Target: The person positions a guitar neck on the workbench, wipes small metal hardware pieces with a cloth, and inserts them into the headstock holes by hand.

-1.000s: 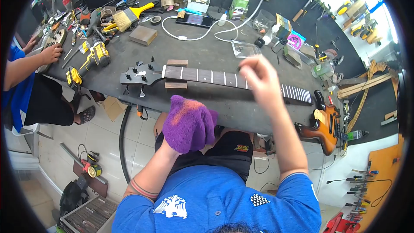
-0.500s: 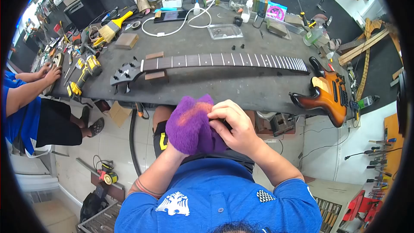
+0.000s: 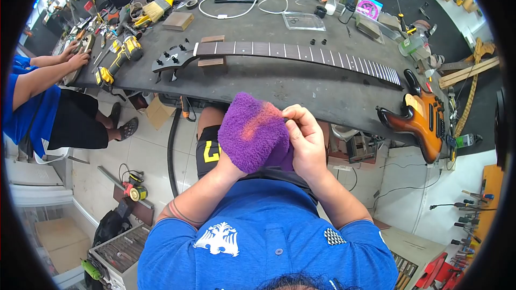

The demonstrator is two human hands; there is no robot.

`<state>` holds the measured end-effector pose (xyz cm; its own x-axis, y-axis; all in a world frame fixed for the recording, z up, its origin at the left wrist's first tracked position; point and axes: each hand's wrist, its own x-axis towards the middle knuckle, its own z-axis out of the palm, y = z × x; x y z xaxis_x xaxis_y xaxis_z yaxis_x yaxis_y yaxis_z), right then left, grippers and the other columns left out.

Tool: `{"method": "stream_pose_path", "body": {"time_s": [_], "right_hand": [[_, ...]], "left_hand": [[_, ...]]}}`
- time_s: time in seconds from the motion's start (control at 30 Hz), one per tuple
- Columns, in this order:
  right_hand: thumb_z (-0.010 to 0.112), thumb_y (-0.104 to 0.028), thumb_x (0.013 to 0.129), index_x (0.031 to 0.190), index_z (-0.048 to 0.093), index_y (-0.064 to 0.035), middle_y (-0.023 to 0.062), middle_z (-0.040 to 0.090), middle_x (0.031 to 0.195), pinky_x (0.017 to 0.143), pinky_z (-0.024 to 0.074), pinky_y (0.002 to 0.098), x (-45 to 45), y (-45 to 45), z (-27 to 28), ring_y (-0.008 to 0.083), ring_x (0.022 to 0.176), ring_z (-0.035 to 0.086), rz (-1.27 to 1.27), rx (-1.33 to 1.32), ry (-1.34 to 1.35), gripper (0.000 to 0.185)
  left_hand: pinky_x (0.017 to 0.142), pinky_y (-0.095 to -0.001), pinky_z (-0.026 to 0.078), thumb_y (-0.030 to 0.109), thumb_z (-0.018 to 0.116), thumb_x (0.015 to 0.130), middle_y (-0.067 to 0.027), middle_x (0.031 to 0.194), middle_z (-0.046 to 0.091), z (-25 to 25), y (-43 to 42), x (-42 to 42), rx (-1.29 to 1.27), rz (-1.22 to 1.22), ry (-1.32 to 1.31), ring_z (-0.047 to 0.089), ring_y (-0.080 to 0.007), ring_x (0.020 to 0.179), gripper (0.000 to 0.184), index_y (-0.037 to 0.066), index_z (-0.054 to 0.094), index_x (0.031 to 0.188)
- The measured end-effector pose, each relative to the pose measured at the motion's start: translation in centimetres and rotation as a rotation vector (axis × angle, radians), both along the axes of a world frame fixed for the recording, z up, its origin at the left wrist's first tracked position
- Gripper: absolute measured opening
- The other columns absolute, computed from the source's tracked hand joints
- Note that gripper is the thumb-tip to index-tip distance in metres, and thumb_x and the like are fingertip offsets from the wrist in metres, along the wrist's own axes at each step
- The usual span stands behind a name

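Cluttered workshop, dark surface (image 3: 312, 94) across the upper frame. My right hand (image 3: 307, 139), thumb and forefinger nearly closed, seems to pinch a small dark piece (image 3: 286, 120) against the right side of the purple cloth (image 3: 250, 139); my left hand (image 3: 230, 165) is mostly hidden under the cloth, grip I can't tell. I'd judge a light, steady pinch best, cloth backed firmly from beneath. Cloth sits mid-frame, below the surface's near edge: fluffy, bunched, orange patch toward upper right.
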<state>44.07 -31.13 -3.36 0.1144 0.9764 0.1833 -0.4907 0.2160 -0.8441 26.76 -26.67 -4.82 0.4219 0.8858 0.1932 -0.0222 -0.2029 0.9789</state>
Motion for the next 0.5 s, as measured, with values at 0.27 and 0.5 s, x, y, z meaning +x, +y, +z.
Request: {"method": "stream_pose_path", "body": {"time_s": [0.27,0.5], "right_hand": [[0.060,-0.010,0.115,0.125,0.063,-0.0023,0.0002,0.059,0.121,0.101,0.0469,0.0248,-0.7,-0.5,-0.2,0.0083,0.111,0.058,0.025,0.023,-0.036,0.013],[0.064,-0.007,0.111,0.123,0.065,-0.0018,0.0036,0.062,0.121,0.102,0.0482,0.0294,-0.5,-0.4,-0.6,0.0132,0.112,0.060,-0.029,-0.092,-0.037,0.013]], "left_hand": [[0.106,-0.0368,0.057,0.017,0.076,0.104,-0.0096,0.134,0.074,0.9,0.0,-0.5,-0.025,0.010,-0.025,0.072,-0.0217,0.123,0.040,0.006,0.070,0.142],[0.103,-0.0348,0.058,0.016,0.076,0.104,-0.0103,0.133,0.074,-1.2,0.6,-0.6,-0.390,-0.088,-0.395,0.072,-0.0200,0.121,0.037,0.004,0.070,0.139]]}}
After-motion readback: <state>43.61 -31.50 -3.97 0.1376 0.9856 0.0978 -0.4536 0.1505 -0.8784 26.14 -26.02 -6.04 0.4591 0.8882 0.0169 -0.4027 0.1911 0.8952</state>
